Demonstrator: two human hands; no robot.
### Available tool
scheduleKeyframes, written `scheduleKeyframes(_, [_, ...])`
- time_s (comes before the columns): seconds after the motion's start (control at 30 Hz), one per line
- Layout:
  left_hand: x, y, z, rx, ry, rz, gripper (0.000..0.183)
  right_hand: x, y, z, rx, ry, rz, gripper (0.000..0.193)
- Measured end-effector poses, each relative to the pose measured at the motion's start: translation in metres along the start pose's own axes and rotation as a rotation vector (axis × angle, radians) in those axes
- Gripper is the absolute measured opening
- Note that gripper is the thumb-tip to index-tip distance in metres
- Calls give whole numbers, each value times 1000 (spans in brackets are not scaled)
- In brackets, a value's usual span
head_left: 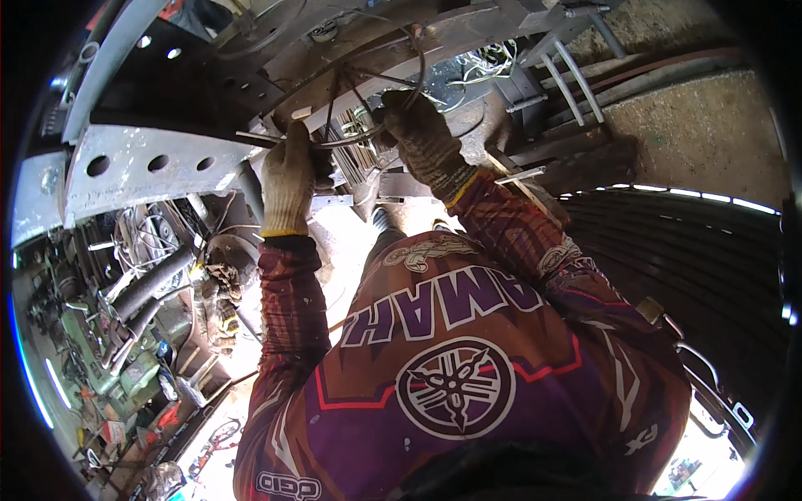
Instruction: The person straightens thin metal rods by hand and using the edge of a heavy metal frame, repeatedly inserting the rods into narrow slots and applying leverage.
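Note:
Both my hands wear knit work gloves and are raised over the cluttered metal bench. Between them is a ring of thin bent metal rod [423,63], with several straight rods meeting inside it near its far side. My left hand [288,179] closes on the ring's near left side, thumb pointing up, close to a light rod end [253,136]. On the ring's right side, my right hand [420,144] is wrapped round the rod, its glove darkened at the fingers. The fingertips of both hands are partly hidden.
A pale steel beam with round holes [159,164] runs along the left. Beneath the ring stands a bundle of thin bars [351,159]. Short metal bars [571,88] jut out at upper right. A green machine [109,359] and dirty gloves [219,309] are at left.

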State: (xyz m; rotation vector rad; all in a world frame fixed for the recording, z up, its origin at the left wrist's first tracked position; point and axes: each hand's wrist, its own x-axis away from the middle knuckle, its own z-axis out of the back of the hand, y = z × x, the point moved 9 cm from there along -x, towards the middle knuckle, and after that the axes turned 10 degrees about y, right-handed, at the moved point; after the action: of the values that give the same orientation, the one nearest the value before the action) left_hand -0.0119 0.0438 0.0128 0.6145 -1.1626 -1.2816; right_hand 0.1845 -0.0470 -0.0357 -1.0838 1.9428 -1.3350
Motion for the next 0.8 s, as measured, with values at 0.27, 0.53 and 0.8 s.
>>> scheduleKeyframes(0.27, [17,14,-2,6,-46,27,58,-4,14,7,-140,-18,-54,45])
scheduleKeyframes(0.53, [-4,23,8,-234,-27,-14,57,5,2,-5,-240,42,-180,44])
scheduleKeyframes(0.8, [1,27,6,-266,-52,-37,58,5,4,0,-191,74,-111,33])
